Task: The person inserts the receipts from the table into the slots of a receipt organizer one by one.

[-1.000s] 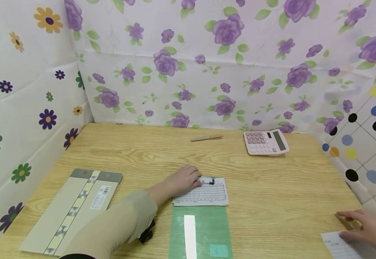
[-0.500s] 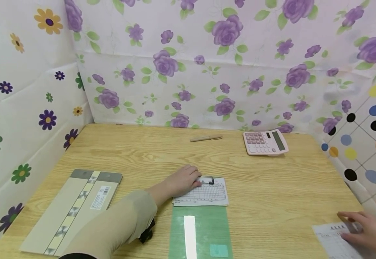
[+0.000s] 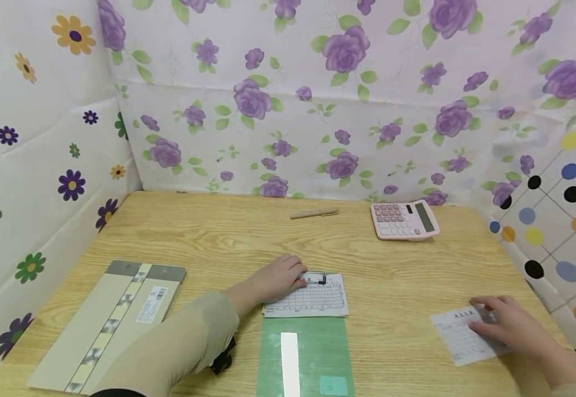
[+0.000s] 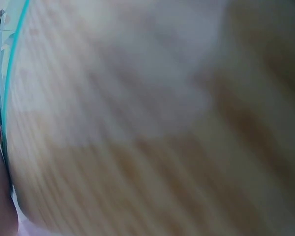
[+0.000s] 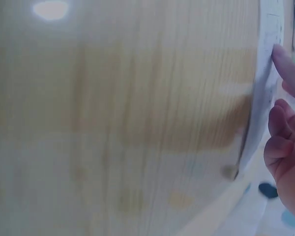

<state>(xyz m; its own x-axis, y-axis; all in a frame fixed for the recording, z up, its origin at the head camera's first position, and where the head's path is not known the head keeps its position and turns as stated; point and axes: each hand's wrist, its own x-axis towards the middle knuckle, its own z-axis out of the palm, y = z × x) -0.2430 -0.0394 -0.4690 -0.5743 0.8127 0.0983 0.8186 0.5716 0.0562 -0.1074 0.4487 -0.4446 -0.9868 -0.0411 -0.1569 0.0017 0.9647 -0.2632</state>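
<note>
In the head view, my left hand (image 3: 281,278) grips the top left of a green clipboard (image 3: 304,353), its fingertips at the wire clip (image 3: 314,277). Printed forms (image 3: 313,300) with a grid lie under that clip. The left wrist view catches the clipboard's teal edge (image 4: 12,59) beside a sliver of the hand. Over on the right, my right hand (image 3: 513,325) pinches a loose printed sheet (image 3: 459,336) by its right side. From the right wrist, that sheet (image 5: 265,83) appears nearly edge-on above the wood, with the thumb on its face and several fingers curled.
A beige folder (image 3: 104,325) with a metallic strip lies at the left of the wooden table (image 3: 208,231). Toward the back are a beige pen (image 3: 314,213) and a pink calculator (image 3: 404,220). Patterned cloth (image 3: 188,138) walls in the back and both sides.
My right hand has carried the loose sheet leftward and up in the head view, from the right edge toward the clipboard. The left hand keeps its place on the clipboard.
</note>
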